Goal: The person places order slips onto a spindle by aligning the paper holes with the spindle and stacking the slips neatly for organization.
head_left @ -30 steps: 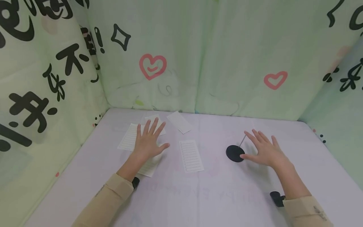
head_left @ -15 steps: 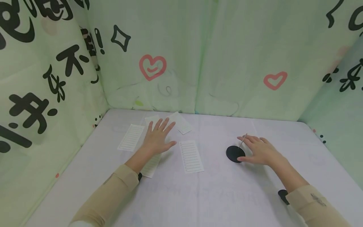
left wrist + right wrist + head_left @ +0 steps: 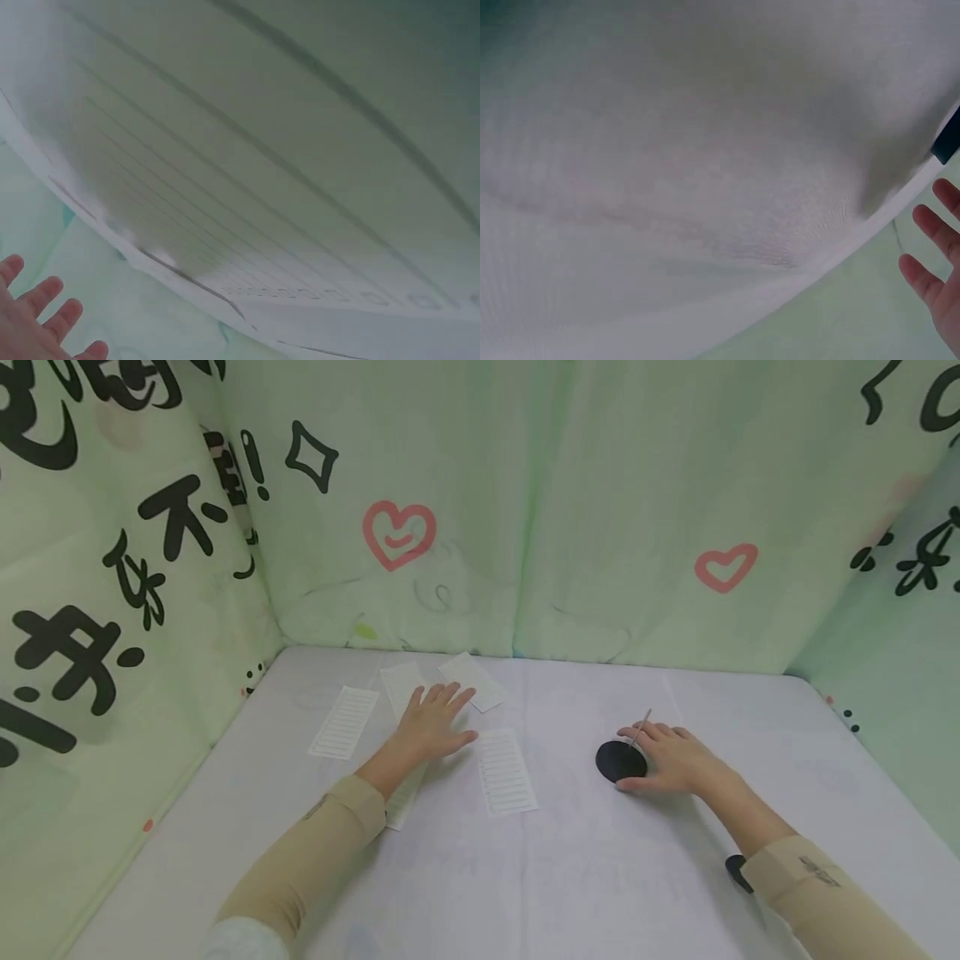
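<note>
My left hand (image 3: 429, 731) hovers over several lined paper slips, fingers spread and holding nothing. One slip (image 3: 507, 772) lies just right of its thumb, another (image 3: 342, 723) to the left, and a third (image 3: 405, 797) is partly under the forearm. A large lined slip (image 3: 240, 172) fills the left wrist view. On the right stands a receipt spike (image 3: 618, 762), a black round base with a thin upright metal rod. My right hand (image 3: 671, 762) reaches around its right side, thumb by the near edge, fingers behind the rod. Whether it touches the base is unclear.
Two more slips lie near the table's back edge, one tilted (image 3: 472, 682) and one (image 3: 400, 682) behind the left hand. The white-covered table (image 3: 570, 877) is bounded by a pale green printed curtain (image 3: 615, 510) at the back and sides.
My left hand has moved right over the slips, toward the middle one. My right hand has moved left and lower, closer around the receipt spike. The slips and spike stay put.
</note>
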### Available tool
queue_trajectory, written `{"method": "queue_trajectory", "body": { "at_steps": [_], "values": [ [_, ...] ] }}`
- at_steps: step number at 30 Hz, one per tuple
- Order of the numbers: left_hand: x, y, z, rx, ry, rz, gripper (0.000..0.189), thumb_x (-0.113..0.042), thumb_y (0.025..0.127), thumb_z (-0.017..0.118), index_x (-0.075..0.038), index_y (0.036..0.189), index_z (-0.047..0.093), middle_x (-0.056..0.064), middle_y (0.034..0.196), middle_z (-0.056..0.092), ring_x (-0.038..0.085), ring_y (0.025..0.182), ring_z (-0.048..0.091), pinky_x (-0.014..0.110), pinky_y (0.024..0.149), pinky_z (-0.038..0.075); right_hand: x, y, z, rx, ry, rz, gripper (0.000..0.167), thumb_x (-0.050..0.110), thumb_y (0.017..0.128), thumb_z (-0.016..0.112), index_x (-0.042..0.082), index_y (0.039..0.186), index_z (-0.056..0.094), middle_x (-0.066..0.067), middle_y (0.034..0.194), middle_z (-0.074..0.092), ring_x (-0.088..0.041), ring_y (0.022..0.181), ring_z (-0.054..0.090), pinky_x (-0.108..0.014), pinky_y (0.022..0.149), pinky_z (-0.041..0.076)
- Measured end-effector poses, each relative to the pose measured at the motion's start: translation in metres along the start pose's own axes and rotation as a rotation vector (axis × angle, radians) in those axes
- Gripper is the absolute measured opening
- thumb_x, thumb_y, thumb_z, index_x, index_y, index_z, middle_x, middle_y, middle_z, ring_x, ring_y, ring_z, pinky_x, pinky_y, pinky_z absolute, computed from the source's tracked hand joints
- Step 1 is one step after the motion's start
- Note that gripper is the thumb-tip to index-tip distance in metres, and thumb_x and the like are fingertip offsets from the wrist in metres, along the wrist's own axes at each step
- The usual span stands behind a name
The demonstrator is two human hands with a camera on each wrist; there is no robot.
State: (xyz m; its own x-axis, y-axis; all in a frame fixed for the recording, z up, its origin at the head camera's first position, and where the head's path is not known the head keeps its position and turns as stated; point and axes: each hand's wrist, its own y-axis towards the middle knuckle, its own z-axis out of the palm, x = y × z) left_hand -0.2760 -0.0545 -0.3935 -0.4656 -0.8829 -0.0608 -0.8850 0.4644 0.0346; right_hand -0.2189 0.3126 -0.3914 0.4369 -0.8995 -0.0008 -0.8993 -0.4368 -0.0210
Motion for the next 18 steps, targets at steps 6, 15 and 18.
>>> {"method": "queue_trajectory", "body": {
  "at_steps": [6,15,18],
  "values": [
    [-0.009,0.007,0.003,0.061,0.045,0.005,0.065,-0.051,0.090,0.047,-0.019,0.143,0.028,0.009,0.145,0.031,0.029,0.132,0.027,0.050,0.108,0.017,0.001,0.003,0.003,0.000,-0.007,-0.004,0.077,0.063,0.074,0.060,0.008,0.126,0.047,-0.018,0.121,0.050,-0.040,0.111,0.048,-0.057,0.089,0.036],
    [-0.017,0.010,0.010,0.121,0.050,0.005,0.062,-0.050,0.091,0.043,-0.019,0.143,0.030,0.007,0.146,0.031,0.028,0.134,0.025,0.048,0.109,0.017,0.003,0.004,0.003,0.011,-0.012,0.006,0.073,0.060,0.076,0.060,0.006,0.124,0.048,-0.018,0.119,0.050,-0.040,0.110,0.048,-0.057,0.089,0.036],
    [-0.020,0.010,0.013,0.139,0.033,0.007,0.061,-0.050,0.092,0.042,-0.018,0.142,0.030,0.007,0.146,0.030,0.027,0.134,0.025,0.047,0.109,0.017,0.003,0.004,0.004,0.016,-0.011,0.004,0.073,0.060,0.076,0.060,0.006,0.124,0.048,-0.018,0.119,0.050,-0.040,0.110,0.048,-0.057,0.089,0.037]
  ]
}}
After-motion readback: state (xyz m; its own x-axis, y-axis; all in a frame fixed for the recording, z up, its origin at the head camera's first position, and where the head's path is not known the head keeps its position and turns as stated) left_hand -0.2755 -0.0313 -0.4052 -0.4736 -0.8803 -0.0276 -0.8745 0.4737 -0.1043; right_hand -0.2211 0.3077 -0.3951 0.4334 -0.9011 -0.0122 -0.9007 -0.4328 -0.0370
